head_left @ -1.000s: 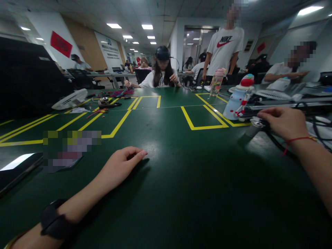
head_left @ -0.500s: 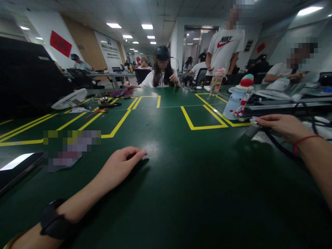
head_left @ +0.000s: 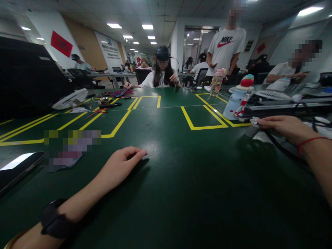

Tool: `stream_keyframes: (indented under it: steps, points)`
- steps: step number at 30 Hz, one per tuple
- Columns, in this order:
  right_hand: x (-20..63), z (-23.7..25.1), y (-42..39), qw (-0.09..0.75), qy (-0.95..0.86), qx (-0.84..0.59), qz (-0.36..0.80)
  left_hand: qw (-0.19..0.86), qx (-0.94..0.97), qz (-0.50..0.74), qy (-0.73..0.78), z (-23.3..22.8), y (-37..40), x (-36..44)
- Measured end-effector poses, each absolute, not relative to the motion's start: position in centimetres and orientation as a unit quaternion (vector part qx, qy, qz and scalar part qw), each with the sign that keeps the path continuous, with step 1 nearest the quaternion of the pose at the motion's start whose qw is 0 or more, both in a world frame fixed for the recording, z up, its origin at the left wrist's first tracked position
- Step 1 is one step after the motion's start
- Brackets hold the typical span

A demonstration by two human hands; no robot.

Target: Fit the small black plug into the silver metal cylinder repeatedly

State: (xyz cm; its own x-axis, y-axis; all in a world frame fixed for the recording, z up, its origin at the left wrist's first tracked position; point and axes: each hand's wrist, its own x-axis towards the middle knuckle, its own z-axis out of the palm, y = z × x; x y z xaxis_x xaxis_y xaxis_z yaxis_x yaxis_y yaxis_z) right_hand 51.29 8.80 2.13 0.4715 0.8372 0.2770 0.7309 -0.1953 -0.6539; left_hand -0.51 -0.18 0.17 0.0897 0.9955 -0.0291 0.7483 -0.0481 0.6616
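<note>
My left hand [head_left: 127, 159] rests on the green table [head_left: 166, 193] with its fingers curled and the thumb tip by the index finger. Nothing shows in it. At the right, my right hand [head_left: 285, 128] pinches the upper end of a small grey cylinder [head_left: 252, 130] with a whitish top. The cylinder is at the tabletop; whether it touches is hard to tell. Its exact kind is unclear. A whitish, flat piece [head_left: 261, 136] lies under the fingers. Beyond that hand stands a light blue bottle [head_left: 232, 103] with a red and white figure on top.
A phone-like dark device [head_left: 23, 169] and a blurred-out item [head_left: 71, 150] lie at left. Yellow tape [head_left: 192, 122] marks the table. Wires [head_left: 121, 93], a white fan [head_left: 71, 98] and a pink-lidded bottle [head_left: 217, 83] are farther back. Black cables [head_left: 282, 147] run at right. A person [head_left: 162, 74] sits opposite.
My right hand and the grey cylinder have shifted very slightly down, the wrist a little to the right. My left hand keeps its place. The standing person's hand has moved slightly.
</note>
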Motion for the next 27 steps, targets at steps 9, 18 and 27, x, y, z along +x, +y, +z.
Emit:
stream_keyframes:
  steps: [9, 18, 27]
  points:
    - [51.8, 2.9, 8.6, 0.331, -0.517, -0.769, 0.18, 0.26, 0.685, 0.229, 0.641, 0.3, -0.4, -0.3]
    - [51.3, 2.8, 8.2, 0.31, -0.55, -0.758, 0.162, 0.263, 0.688, 0.227, 0.637, 0.2, -0.2, -0.4]
    - [40.2, 2.9, 6.4, 0.447, -0.663, -0.567, 0.199, 0.268, 0.692, 0.222, 0.632, 0.5, -0.4, 0.0]
